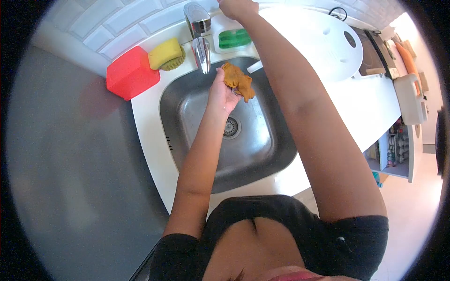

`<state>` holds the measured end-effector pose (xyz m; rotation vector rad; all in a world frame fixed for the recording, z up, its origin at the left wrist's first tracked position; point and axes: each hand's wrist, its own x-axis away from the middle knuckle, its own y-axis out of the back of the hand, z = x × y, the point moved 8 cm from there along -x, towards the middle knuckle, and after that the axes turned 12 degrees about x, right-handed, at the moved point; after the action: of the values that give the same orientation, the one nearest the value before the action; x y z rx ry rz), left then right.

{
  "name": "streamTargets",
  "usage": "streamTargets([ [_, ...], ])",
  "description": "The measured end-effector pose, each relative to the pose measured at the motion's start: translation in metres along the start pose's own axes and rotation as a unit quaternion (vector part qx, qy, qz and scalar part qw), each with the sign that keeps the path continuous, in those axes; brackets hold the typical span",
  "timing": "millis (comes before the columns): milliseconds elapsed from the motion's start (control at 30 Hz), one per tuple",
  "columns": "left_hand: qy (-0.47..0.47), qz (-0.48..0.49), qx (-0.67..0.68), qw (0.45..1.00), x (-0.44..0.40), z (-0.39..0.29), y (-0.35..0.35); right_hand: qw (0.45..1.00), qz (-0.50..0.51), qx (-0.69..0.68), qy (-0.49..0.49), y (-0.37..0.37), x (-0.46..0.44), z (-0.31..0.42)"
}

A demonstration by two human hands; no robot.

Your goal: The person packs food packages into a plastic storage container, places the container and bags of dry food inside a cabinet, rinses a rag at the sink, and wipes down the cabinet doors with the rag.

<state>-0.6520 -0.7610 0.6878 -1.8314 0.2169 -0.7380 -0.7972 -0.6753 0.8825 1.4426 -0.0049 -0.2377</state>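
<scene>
My left hand (224,92) is over the sink (187,136), palm up, with its fingers closed around a crumpled mustard-yellow cloth (239,82). The cloth hangs just right of the chrome faucet (201,51), apart from its spout. Stretched forward past the back of the sink, my right hand (239,8) is at the top edge of the view. Its fingers are mostly cut off there, so whatever they may hold is hidden. Below that hand sits a white dish (216,40) with a green block (234,39) in it.
Left of the faucet are a red container (133,72) and a yellow sponge (164,54) beside a greenish scrubber (173,63). A large white board (318,47) lies right of the sink. Farther right, an open drawer (398,150) juts out. White wall tiles (122,28) rise behind the faucet.
</scene>
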Motion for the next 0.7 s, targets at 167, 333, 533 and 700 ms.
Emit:
streamTargets([
  [167, -0.007, -0.001, -0.047, 0.999, 0.017, -0.006, 0.001, 0.994, -0.099, 0.027, 0.038, 0.015, 0.008, 0.006],
  [333, -0.129, -0.012, -0.207, 0.97, 0.052, -0.027, -0.006, 0.858, -0.461, -0.146, 0.171, 0.07, 0.07, 0.005],
  [533, -0.187, 0.051, -0.329, 0.924, 0.066, -0.04, 0.003, 0.911, -0.081, -0.399, 0.066, -0.08, 0.197, -0.017],
  [700, -0.169, -0.111, -0.246, 0.948, 0.083, -0.018, 0.011, 0.873, -0.07, -0.482, -0.021, -0.129, 0.218, -0.03],
])
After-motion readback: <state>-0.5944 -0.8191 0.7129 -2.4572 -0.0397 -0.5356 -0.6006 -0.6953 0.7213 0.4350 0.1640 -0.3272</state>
